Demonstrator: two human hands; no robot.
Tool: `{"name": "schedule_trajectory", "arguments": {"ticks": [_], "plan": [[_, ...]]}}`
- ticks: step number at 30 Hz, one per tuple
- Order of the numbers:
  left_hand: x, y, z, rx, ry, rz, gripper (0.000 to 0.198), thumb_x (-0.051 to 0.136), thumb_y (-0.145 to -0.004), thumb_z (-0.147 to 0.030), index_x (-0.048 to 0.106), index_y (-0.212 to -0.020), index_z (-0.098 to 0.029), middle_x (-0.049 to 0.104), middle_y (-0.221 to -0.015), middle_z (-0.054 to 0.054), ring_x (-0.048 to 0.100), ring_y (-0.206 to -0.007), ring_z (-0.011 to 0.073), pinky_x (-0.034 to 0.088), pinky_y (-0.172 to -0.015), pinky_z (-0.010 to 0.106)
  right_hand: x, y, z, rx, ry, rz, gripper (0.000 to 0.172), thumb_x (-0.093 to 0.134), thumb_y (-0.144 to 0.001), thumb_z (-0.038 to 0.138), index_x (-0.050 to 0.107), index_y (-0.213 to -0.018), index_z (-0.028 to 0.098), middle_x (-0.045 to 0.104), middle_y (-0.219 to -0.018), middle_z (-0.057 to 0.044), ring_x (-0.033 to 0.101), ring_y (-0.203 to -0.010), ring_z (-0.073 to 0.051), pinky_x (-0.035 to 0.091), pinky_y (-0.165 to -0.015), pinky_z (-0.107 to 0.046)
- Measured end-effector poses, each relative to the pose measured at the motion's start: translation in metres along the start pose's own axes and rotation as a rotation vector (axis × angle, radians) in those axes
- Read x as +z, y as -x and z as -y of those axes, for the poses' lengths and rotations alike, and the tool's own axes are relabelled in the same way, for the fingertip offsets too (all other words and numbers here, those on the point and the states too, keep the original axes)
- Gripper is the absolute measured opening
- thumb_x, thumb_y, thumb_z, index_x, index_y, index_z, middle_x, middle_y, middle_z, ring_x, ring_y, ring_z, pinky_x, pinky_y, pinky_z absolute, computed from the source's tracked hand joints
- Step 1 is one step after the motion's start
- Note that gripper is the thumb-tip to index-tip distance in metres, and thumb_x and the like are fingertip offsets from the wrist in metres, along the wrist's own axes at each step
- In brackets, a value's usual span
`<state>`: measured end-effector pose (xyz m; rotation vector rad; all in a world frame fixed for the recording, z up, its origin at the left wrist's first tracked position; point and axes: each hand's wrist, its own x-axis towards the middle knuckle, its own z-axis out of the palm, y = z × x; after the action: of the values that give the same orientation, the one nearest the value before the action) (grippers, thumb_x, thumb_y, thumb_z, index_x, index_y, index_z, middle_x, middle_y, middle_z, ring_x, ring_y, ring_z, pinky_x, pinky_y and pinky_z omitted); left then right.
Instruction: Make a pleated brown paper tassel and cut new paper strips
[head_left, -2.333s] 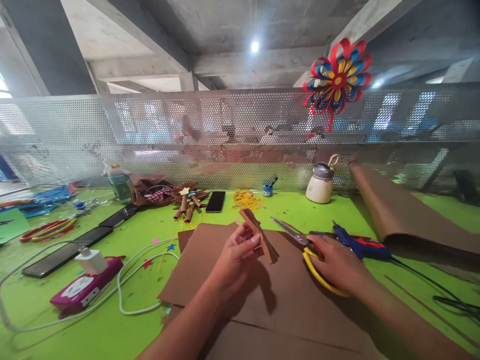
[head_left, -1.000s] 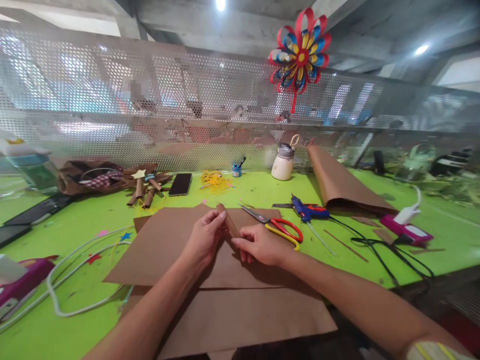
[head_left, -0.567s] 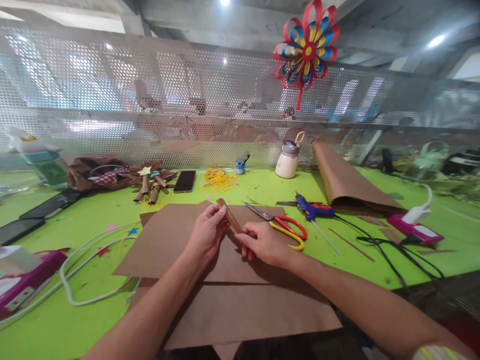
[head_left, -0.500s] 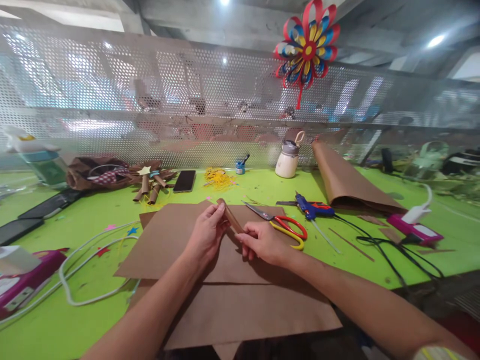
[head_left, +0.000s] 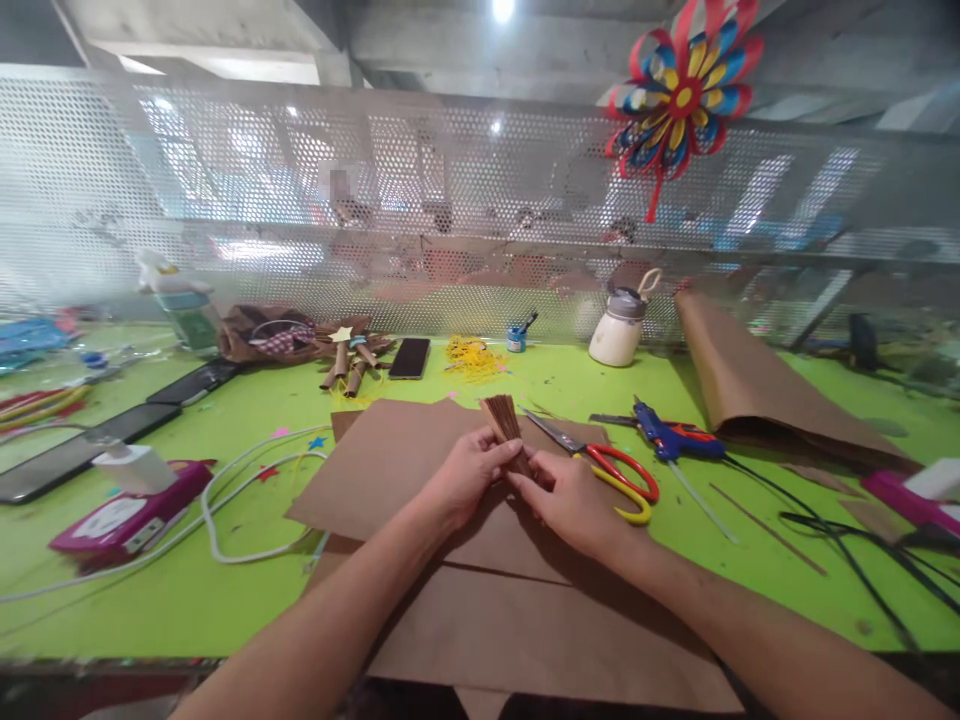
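Observation:
A narrow bundle of pleated brown paper stands up between my hands, its folded edges fanning slightly at the top. My left hand is closed on its left side, thumb across the front. Lower down on the right, my right hand pinches the same folded paper; its fingertips are partly hidden. Beneath both hands lie large brown paper sheets, overlapping each other. Scissors with red and yellow handles rest just beyond my right hand, blades pointing up and left.
Right of the scissors lies a blue glue gun with a black cord. A folded brown paper and a white bottle stand behind. Leftward are a white cable, a purple power strip, a phone and small paper rolls.
The folded paper has turned from a slanting, side-on strip to upright, showing its pleated edges. My hands have drawn closer together. The whole view has shifted, so things appear farther right.

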<state>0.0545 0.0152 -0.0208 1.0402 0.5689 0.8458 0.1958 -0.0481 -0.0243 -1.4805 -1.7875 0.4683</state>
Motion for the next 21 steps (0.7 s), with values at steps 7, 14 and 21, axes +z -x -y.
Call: {"name": "schedule_trajectory", "arguments": {"ticks": [7,14,21], "plan": [[-0.003,0.001,-0.004,-0.081,0.076,0.061,0.026,0.066,-0.077,-0.031,0.060,-0.095,-0.013,0.059,-0.069,0.002,0.062,-0.062,0.0141,0.049,-0.063,0.026,-0.016,-0.005,0.000,-0.002,-0.042,-0.076,0.037,0.052,-0.087,0.048,0.061,-0.066,0.018,0.061,-0.056,-0.001,0.052,-0.051,-0.012,0.038,-0.052,-0.024],[-0.005,0.004,-0.003,-0.149,-0.031,0.230,0.024,0.053,-0.085,-0.037,0.057,-0.096,-0.015,0.058,-0.069,0.002,0.059,-0.057,0.0159,0.046,-0.050,0.027,-0.033,-0.028,-0.019,0.017,-0.263,-0.183,0.056,0.062,-0.079,0.044,0.049,-0.128,0.020,0.064,-0.092,-0.004,0.059,-0.067,-0.013,0.049,-0.061,-0.026],[-0.006,0.004,0.000,-0.191,-0.129,0.267,0.027,0.049,-0.084,-0.037,0.052,-0.070,-0.014,0.060,-0.064,0.007,0.055,-0.051,0.0133,0.042,-0.048,0.024,-0.029,-0.034,-0.005,0.024,-0.444,-0.004,0.043,0.058,-0.080,0.033,0.058,-0.121,0.020,0.064,-0.090,-0.004,0.058,-0.070,-0.014,0.049,-0.060,-0.026]]}}
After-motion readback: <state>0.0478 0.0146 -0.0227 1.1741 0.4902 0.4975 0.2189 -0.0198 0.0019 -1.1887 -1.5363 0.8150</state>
